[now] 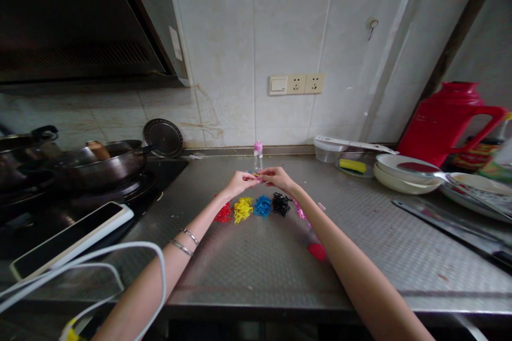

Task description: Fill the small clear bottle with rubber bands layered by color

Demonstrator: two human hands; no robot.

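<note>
My left hand (pixel 239 182) and my right hand (pixel 277 177) meet above the steel counter (pixel 256 256), fingertips pinched together on a small yellowish piece I cannot make out. Just behind them stands a little clear bottle with a pink cap (pixel 258 155). Below the hands lie small piles of coloured bands in a row: red (pixel 224 213), yellow (pixel 243 209), blue (pixel 262 205), black (pixel 281 203) and pink (pixel 299 209). A red round piece (pixel 317 251) lies beside my right forearm.
A wok (pixel 100 162) and a pot sit on the stove at left. A phone (pixel 70 240) with white cables lies at the front left. Bowls (pixel 404 173), a sponge (pixel 352 165), a knife (pixel 452 224) and a red thermos (pixel 448 120) stand at right.
</note>
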